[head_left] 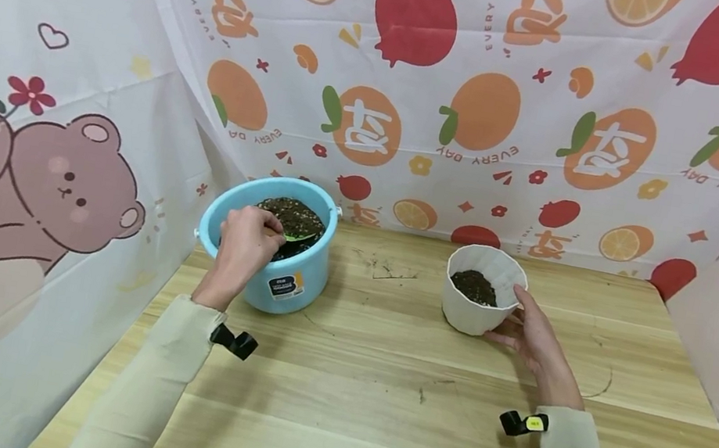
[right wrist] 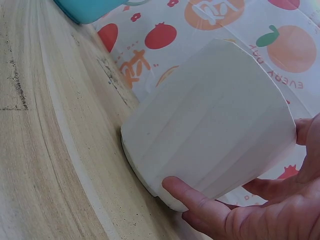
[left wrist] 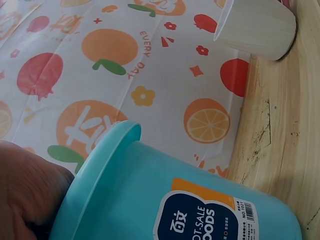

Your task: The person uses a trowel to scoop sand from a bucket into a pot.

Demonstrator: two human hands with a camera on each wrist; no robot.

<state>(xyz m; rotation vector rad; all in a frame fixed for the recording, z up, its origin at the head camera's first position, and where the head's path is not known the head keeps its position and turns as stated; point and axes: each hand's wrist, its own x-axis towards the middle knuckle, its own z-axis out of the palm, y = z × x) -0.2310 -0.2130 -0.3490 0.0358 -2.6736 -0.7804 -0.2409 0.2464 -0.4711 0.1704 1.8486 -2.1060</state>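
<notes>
Over the light blue bucket (head_left: 255, 286), my left hand (head_left: 249, 244) pinches a small green trowel (head_left: 298, 238), whose blade shows against the dark soil (head_left: 292, 217) inside. Its handle is hidden by the fingers. In the left wrist view the same hand (left wrist: 30, 195) is at the bucket's rim (left wrist: 100, 170), its fingertips out of sight. On the right, a white ribbed flower pot (head_left: 467, 317) stands upright with dark soil (head_left: 476, 286) at its bottom. My right hand (head_left: 536, 337) grips the pot's right side, thumb by the rim; the right wrist view shows fingers (right wrist: 187, 195) against its wall.
Both containers stand on a wooden table (head_left: 370, 416), near its back edge. Specks of soil (head_left: 387, 270) lie between them. A fruit-print curtain (head_left: 424, 92) hangs behind, and a bear-print curtain (head_left: 33, 82) closes off the left side.
</notes>
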